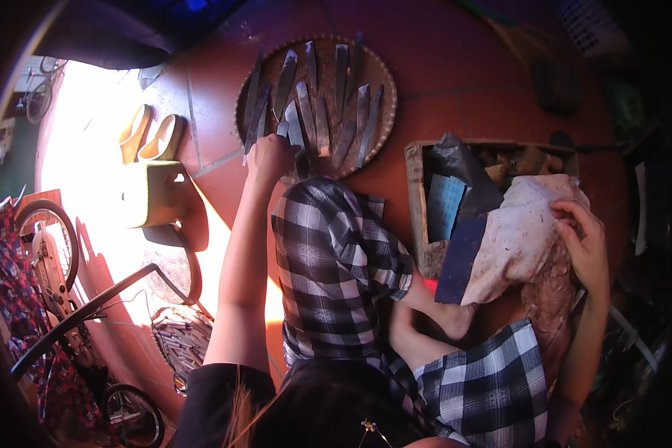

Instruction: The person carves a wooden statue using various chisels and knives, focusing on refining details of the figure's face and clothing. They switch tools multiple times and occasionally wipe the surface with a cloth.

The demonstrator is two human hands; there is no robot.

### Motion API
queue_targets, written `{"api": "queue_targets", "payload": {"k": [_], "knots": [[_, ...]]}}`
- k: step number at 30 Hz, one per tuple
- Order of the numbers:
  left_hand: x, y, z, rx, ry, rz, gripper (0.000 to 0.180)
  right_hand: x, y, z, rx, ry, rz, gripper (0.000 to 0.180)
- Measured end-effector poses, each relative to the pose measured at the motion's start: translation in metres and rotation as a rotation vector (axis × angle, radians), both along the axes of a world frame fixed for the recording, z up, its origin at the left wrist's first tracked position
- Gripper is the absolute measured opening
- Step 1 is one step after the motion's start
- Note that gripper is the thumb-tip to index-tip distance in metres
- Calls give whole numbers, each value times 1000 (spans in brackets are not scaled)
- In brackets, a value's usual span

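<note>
A round woven tray [387, 140] lies on the floor in front of me, with several flat, dark, blade-like strips [341, 78] spread over it. My left hand [271, 155] is at the tray's near left part, its fingers closed around one such strip [282, 128] whose pale end sticks out above them. To the right, a stained whitish cloth with a dark blue edge [511, 228] drapes over the near right side of a wooden box [417, 194]. My right hand [584, 243] rests on the cloth's right side, fingers bent and apart.
In the box are a black plastic bag [463, 168] and a light blue card [445, 205]. Yellow slippers [161, 140] and a yellowish stool [153, 196] stand at the left. A basket of sticks [183, 340] and a bicycle [52, 250] are at the lower left. My bent legs lie between.
</note>
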State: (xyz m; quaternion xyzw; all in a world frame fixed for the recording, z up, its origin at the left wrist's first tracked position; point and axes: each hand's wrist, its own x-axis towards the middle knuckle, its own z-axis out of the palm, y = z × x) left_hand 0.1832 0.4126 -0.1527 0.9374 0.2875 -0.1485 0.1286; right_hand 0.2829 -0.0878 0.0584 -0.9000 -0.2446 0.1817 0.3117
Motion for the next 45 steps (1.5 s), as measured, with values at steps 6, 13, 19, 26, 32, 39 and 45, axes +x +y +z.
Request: {"api": "queue_targets", "payload": {"k": [6,13,19,26,32,39,45], "knots": [[-32,22,-7,-31,-177,135,33,0,-6,0,19,0,-23,22],[-37,17,-17,-282,-216,346,40,-4,0,0,-26,-30,28,21],[-38,20,-21,140,-414,65,41,-3,-2,-1,18,-70,66,20],[-28,14,-42,-314,-130,65,42,5,-3,10,81,-215,1,13],[-17,-7,50,-478,-496,66,30,1,-20,41,282,-73,-207,23],[72,-197,192,-1142,-663,-423,31,5,43,31,635,29,-175,49],[123,-299,171,-1310,-677,-792,36,41,50,29,783,93,-523,42]]}}
